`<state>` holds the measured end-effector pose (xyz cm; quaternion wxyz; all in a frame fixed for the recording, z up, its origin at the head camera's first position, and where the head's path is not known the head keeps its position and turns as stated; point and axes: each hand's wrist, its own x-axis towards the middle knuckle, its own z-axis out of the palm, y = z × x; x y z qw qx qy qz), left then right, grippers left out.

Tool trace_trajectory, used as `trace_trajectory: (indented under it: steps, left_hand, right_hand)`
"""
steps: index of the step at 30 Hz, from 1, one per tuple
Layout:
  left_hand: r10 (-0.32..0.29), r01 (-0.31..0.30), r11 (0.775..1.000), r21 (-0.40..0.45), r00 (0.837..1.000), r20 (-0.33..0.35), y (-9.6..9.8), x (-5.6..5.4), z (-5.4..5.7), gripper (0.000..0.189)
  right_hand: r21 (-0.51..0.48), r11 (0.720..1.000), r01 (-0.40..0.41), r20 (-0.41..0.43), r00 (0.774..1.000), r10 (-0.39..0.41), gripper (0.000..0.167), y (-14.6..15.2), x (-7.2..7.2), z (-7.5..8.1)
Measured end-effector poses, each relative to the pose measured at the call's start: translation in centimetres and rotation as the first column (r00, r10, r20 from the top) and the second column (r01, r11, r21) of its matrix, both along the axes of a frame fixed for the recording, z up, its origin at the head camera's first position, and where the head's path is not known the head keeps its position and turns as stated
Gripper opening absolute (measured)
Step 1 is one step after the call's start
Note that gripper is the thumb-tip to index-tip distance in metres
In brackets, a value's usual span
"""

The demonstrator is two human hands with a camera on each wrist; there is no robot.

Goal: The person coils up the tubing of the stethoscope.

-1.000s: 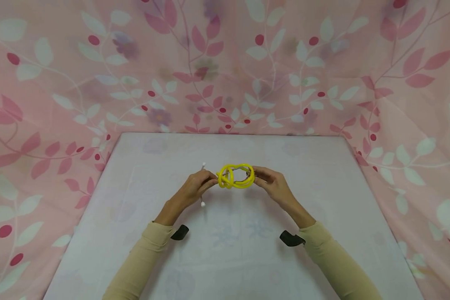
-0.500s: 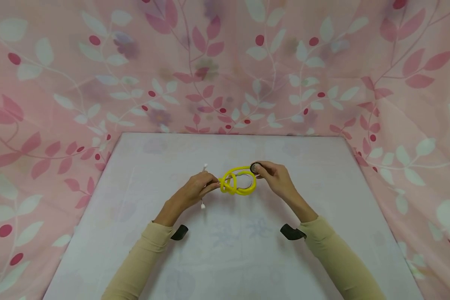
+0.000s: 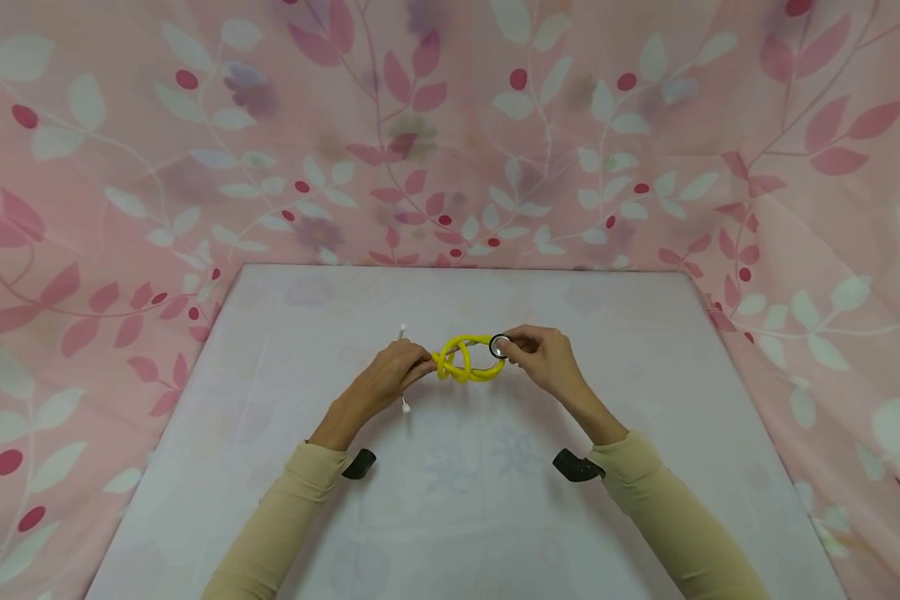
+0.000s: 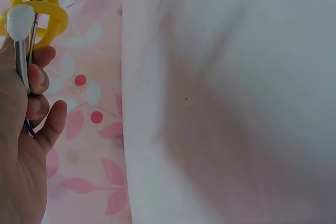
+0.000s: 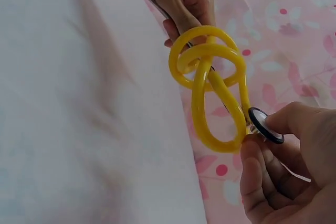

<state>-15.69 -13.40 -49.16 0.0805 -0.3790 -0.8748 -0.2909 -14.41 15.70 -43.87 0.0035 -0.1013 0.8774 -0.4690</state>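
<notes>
A stethoscope with yellow tubing (image 3: 461,360) is held up above the table, its tube looped and wound round itself. My left hand (image 3: 390,375) grips its metal ear tubes, and white eartips (image 4: 20,22) stick out on either side of that hand. Between thumb and fingers my right hand (image 3: 547,354) pinches the round chest piece (image 5: 266,125), which has a dark rim. In the right wrist view, a long yellow loop hangs beside the right fingertips. The left fingers partly hide the metal tubes.
A white cloth-covered table (image 3: 450,517) lies below both hands. Pink curtains with a leaf print (image 3: 450,133) stand behind it and at both sides. Dark wrist-camera mounts (image 3: 579,465) jut inward from the sleeves.
The right hand went from the end of the coiled tubing to the chest piece and drew it out slightly, then brought it back a little left. The left hand keeps its grip, almost still.
</notes>
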Motion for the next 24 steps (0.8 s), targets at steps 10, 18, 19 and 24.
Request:
trace_trajectory:
  steps: [10,18,19,24]
  left_hand:
    - [0.002,-0.001,1.000,-0.021,1.000,0.015,0.2,0.1,-0.2,0.013]
    - [0.002,-0.002,1.000,-0.026,1.000,0.014,0.4,0.0,-0.2,0.016]
    - [0.003,-0.003,1.000,-0.025,1.000,0.014,0.4,0.0,-0.2,0.016]
    - [0.012,-0.011,1.000,-0.024,1.000,0.029,0.4,-0.1,-0.2,0.014]
  right_hand:
    - [0.047,0.999,0.003,-0.020,1.000,-0.002,0.020,-0.9,0.5,-0.2]
    - [0.101,0.995,-0.011,-0.088,0.996,0.020,0.019,-1.2,0.5,-0.5]
    - [0.109,0.994,-0.016,-0.092,0.995,0.027,0.018,-1.2,0.5,-0.5]
    - [0.173,0.984,-0.050,-0.121,0.990,0.072,0.019,-1.1,0.5,-0.4]
